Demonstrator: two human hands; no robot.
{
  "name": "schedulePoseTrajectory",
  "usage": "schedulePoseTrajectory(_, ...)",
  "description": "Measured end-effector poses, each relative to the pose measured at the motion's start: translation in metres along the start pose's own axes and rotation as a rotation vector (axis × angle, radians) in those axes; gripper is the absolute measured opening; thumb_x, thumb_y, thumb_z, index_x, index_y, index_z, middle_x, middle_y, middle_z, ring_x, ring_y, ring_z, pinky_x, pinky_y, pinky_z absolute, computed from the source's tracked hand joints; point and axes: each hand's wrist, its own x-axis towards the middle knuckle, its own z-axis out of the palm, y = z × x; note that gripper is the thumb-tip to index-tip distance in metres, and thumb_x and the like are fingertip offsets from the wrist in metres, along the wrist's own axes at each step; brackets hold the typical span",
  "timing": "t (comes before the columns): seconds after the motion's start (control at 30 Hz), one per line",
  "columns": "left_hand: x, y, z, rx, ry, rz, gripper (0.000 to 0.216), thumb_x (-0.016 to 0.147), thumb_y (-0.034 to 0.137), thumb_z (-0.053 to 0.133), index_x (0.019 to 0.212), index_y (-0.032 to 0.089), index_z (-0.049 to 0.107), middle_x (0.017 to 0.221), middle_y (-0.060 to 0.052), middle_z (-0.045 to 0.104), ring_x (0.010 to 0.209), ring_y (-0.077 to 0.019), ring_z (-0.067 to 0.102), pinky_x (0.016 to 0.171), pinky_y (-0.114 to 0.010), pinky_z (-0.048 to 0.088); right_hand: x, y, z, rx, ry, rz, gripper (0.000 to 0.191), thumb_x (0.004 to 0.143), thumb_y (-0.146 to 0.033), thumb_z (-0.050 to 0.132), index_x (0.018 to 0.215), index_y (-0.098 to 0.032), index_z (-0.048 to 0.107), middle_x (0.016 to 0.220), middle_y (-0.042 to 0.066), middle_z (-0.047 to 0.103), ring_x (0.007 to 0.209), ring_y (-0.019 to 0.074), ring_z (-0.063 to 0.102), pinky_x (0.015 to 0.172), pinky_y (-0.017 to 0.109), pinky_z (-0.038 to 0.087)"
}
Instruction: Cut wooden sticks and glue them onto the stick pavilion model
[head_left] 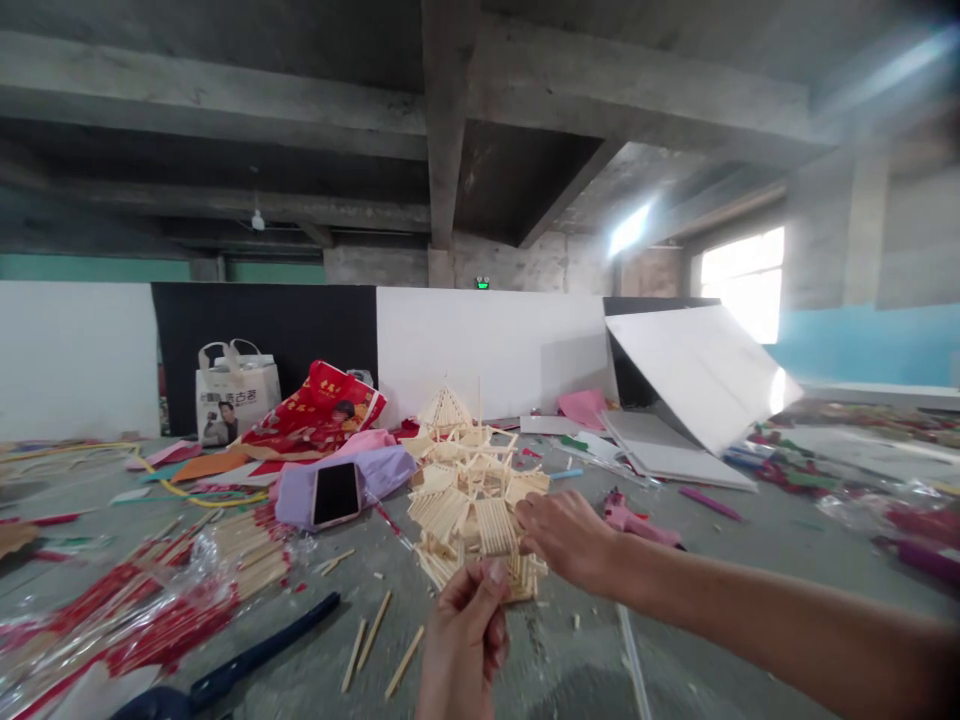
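Note:
A tiered model building (457, 465) made of pale wooden sticks stands on the grey work surface, with a pointed roof at its top. At its near side is a small panel of sticks laid side by side (496, 527). My left hand (469, 620) pinches at the panel's lower edge, thumb against forefinger. Reaching in from the right, my right hand (566, 535) has its fingers curled at the panel's right side, against the model. Those fingertips are partly hidden, and what they hold cannot be made out.
Loose sticks (373, 630) and a dark blue-handled tool (266, 650) lie at the front left, near plastic-wrapped stick bundles (247, 560). A phone (337, 494) rests on purple cloth. Behind my right hand is a pink glue gun (637, 522). White boards (675, 450) lean at the back right.

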Motion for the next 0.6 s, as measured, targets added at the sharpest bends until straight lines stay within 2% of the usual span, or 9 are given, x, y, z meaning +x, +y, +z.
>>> schedulePoseTrajectory(0.2,-0.0010,0.0029,0.0028,0.006,-0.006,0.004,0.028,0.061,0.033,0.072,0.066,0.015,0.051,0.047,0.009,0.040,0.036,-0.0001,0.026,0.034,-0.013,0.020,-0.0013,-0.0004,0.0058,-0.008,0.012,-0.001,0.012,0.080,-0.020,0.051,0.090,-0.015,0.056,0.083,0.006,0.062,0.071,0.0207,0.060,0.054,0.027,0.041)
schedulePoseTrajectory(0.6,-0.0014,0.0017,0.0032,0.019,-0.004,0.007,0.028,0.061,0.034,0.071,0.067,0.015,0.051,0.050,0.008,0.041,0.037,0.0002,0.026,0.032,-0.012,0.020,-0.0006,-0.0006,0.0025,-0.013,0.008,0.001,0.014,0.080,-0.026,0.054,0.086,-0.014,0.059,0.079,0.007,0.064,0.067,0.0228,0.061,0.051,0.029,0.044)
